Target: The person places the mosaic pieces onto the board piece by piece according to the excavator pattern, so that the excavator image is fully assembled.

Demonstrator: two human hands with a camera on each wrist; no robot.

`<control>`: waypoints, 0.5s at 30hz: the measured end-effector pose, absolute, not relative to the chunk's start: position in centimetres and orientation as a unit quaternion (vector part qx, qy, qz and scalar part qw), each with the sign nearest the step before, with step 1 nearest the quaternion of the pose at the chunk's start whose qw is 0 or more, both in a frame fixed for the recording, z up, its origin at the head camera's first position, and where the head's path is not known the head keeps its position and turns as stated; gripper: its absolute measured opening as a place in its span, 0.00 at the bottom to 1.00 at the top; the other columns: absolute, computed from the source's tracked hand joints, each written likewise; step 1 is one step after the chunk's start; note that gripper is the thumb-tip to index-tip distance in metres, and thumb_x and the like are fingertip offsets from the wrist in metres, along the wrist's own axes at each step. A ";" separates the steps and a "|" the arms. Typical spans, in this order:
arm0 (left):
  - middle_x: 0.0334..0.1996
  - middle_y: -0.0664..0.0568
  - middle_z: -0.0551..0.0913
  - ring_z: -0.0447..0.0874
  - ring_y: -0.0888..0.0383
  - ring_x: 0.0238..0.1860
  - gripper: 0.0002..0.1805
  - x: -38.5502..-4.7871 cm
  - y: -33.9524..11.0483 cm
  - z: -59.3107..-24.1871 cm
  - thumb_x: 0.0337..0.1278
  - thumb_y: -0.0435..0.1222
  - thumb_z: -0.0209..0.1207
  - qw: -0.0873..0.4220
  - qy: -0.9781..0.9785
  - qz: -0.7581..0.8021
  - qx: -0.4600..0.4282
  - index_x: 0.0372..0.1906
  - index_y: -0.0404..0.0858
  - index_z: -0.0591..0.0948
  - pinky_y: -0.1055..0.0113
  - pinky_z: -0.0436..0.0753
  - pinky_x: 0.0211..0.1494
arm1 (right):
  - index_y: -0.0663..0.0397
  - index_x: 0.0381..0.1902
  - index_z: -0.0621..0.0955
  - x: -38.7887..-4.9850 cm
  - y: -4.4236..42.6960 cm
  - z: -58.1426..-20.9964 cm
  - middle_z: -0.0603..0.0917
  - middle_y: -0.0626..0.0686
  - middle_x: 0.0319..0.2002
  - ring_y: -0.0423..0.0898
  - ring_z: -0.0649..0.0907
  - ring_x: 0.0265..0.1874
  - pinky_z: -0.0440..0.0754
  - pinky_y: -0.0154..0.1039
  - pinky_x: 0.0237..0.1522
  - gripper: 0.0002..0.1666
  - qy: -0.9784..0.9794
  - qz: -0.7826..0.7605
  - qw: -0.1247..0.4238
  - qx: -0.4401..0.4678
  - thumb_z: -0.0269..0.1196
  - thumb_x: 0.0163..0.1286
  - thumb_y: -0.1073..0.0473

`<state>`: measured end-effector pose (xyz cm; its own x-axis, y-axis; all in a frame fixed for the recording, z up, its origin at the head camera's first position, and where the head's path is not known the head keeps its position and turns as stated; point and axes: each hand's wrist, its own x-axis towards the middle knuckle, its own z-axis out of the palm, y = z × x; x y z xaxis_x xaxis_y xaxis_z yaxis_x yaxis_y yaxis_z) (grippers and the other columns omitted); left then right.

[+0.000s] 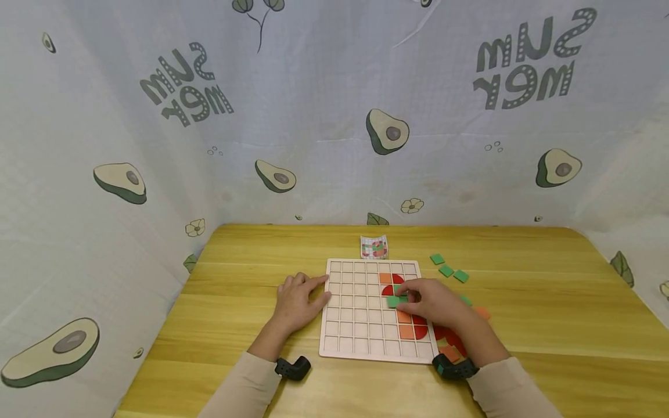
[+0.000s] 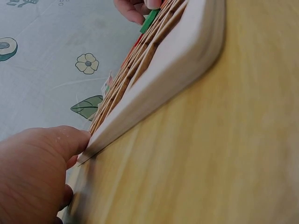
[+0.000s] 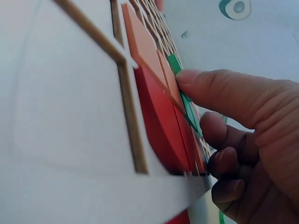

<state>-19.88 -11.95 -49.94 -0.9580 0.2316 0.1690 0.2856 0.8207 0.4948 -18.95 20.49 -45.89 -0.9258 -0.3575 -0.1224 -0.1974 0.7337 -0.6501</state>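
Note:
A pale wooden grid board point(image 1: 360, 342) with square cells lies on the table. My right hand point(image 1: 434, 302) pinches a green square tile point(image 1: 393, 302) over the board's right half, among pieces set in the cells. In the right wrist view, the thumb presses the green tile point(image 3: 174, 64) beside orange tiles point(image 3: 140, 44) and a red curved piece point(image 3: 159, 119). At the board's left edge, my left hand point(image 1: 297, 302) rests with thumb and forefinger touching the rim. The left wrist view has that thumb point(image 2: 70, 140) against the board's side point(image 2: 154, 102).
Behind the board lies a small pattern card point(image 1: 374, 248) with a coloured grid. Loose green tiles point(image 1: 446, 271) are scattered to the right. Red and orange pieces point(image 1: 449, 351) lie partly under the right forearm. A printed cloth point(image 1: 324, 116) hangs behind the table point(image 1: 549, 307).

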 end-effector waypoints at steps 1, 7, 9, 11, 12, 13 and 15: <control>0.35 0.57 0.74 0.61 0.59 0.35 0.25 -19.9 -11.9 -49.9 0.65 0.54 0.61 0.051 -0.953 -0.267 -0.136 0.65 0.56 0.82 0.62 0.58 0.42 | 0.46 0.43 0.86 -18.9 20.4 -45.9 0.74 0.45 0.26 0.41 0.72 0.27 0.70 0.34 0.30 0.10 0.926 -0.324 0.117 -0.155 0.72 0.66 0.52; 0.35 0.57 0.73 0.61 0.58 0.35 0.25 -19.8 -12.0 -49.8 0.65 0.54 0.61 0.048 -0.953 -0.267 -0.136 0.65 0.55 0.82 0.62 0.57 0.42 | 0.45 0.43 0.86 -19.0 19.6 -46.4 0.74 0.44 0.25 0.40 0.72 0.24 0.69 0.33 0.27 0.10 0.933 -0.302 0.104 -0.164 0.72 0.66 0.51; 0.35 0.57 0.73 0.61 0.58 0.36 0.25 -19.8 -12.0 -49.8 0.65 0.54 0.61 0.047 -0.953 -0.268 -0.137 0.65 0.55 0.82 0.62 0.57 0.43 | 0.45 0.42 0.86 -19.0 19.3 -46.5 0.74 0.44 0.24 0.40 0.71 0.23 0.69 0.33 0.26 0.10 0.935 -0.299 0.099 -0.164 0.72 0.65 0.51; 0.36 0.56 0.74 0.61 0.58 0.36 0.25 -19.8 -12.0 -49.9 0.65 0.54 0.61 0.048 -0.953 -0.268 -0.137 0.65 0.55 0.82 0.61 0.58 0.43 | 0.44 0.42 0.86 -19.0 19.2 -46.5 0.74 0.44 0.24 0.40 0.71 0.23 0.69 0.33 0.26 0.10 0.936 -0.299 0.098 -0.161 0.72 0.65 0.51; 0.36 0.56 0.74 0.62 0.58 0.36 0.25 -19.8 -12.0 -49.9 0.65 0.54 0.61 0.047 -0.953 -0.266 -0.136 0.65 0.55 0.82 0.61 0.58 0.43 | 0.44 0.42 0.87 -19.0 19.2 -46.5 0.74 0.44 0.24 0.40 0.71 0.23 0.68 0.33 0.26 0.10 0.936 -0.299 0.098 -0.158 0.72 0.65 0.51; 0.36 0.56 0.74 0.62 0.58 0.36 0.25 -19.9 -12.0 -49.9 0.65 0.54 0.61 0.048 -0.953 -0.266 -0.136 0.65 0.55 0.82 0.61 0.58 0.43 | 0.45 0.43 0.87 -18.9 19.2 -46.5 0.74 0.44 0.24 0.41 0.71 0.23 0.69 0.33 0.26 0.10 0.935 -0.301 0.098 -0.158 0.72 0.65 0.51; 0.36 0.56 0.74 0.62 0.58 0.36 0.25 -19.9 -12.0 -50.0 0.65 0.54 0.61 0.048 -0.954 -0.264 -0.137 0.65 0.55 0.82 0.61 0.58 0.43 | 0.45 0.44 0.87 -18.9 19.3 -46.5 0.74 0.44 0.24 0.41 0.71 0.24 0.69 0.33 0.26 0.11 0.935 -0.302 0.098 -0.158 0.72 0.65 0.50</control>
